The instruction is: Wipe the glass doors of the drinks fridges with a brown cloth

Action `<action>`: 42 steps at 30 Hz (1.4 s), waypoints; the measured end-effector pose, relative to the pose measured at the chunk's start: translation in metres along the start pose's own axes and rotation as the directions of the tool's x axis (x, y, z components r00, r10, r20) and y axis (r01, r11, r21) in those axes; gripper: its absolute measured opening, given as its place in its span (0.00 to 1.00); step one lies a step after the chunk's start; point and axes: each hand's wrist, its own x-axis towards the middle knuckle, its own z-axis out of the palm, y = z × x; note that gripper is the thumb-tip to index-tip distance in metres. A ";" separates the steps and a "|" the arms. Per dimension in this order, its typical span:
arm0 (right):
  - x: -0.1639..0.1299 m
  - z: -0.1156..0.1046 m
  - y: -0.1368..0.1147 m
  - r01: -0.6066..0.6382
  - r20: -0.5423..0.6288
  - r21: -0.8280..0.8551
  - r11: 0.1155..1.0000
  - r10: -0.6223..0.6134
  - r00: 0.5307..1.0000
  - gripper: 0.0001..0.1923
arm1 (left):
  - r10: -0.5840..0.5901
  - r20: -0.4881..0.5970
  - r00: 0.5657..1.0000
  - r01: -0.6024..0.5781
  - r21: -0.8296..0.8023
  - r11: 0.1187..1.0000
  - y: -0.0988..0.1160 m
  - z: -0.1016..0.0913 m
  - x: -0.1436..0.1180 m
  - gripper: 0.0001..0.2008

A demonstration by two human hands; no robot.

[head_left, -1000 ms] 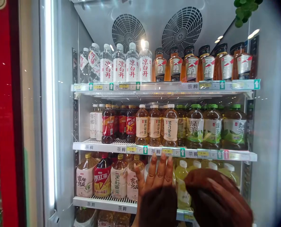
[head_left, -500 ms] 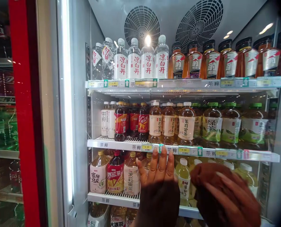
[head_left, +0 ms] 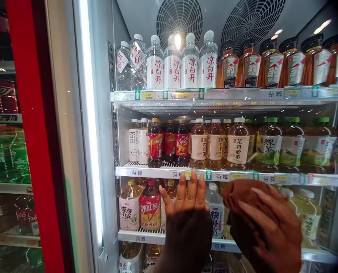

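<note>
My left hand [head_left: 187, 216] is raised flat with its fingers spread, in front of the lower shelves of a drinks cooler. Reflections suggest a glass pane here, and the palm seems to rest on it. To its right, my right hand [head_left: 279, 227] grips a bunched brown cloth [head_left: 244, 193], apparently against the same glass. Behind the hands stand a red-labelled tea bottle [head_left: 150, 208], a white-labelled bottle [head_left: 130, 208] and several pale drinks, partly hidden by the hands and cloth.
Clear water bottles [head_left: 173, 68] and amber bottles [head_left: 251, 68] line the top shelf [head_left: 228, 94]. Tea bottles [head_left: 238, 144] fill the middle shelf. A bright light strip [head_left: 91, 125] runs down the left frame, beside a red post [head_left: 29, 132] and another stocked cooler.
The view has shifted, so the shelves sit further right. My right hand with the cloth has moved left relative to the bottles, as has my flat left hand.
</note>
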 end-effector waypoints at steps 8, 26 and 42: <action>0.035 0.039 -0.062 0.018 0.042 0.103 0.995 -0.023 0.999 0.15 | -0.006 0.070 0.997 0.003 0.040 0.999 -0.034 -0.022 -0.002 0.34; 0.020 0.062 -0.119 0.045 0.082 0.101 0.994 -0.054 0.995 0.15 | -0.078 0.136 0.988 0.062 0.117 0.991 -0.109 -0.055 -0.019 0.40; 0.024 0.081 -0.149 0.050 0.115 0.054 0.997 -0.056 0.992 0.22 | -0.139 0.118 0.983 0.131 0.077 0.988 -0.141 -0.073 -0.026 0.39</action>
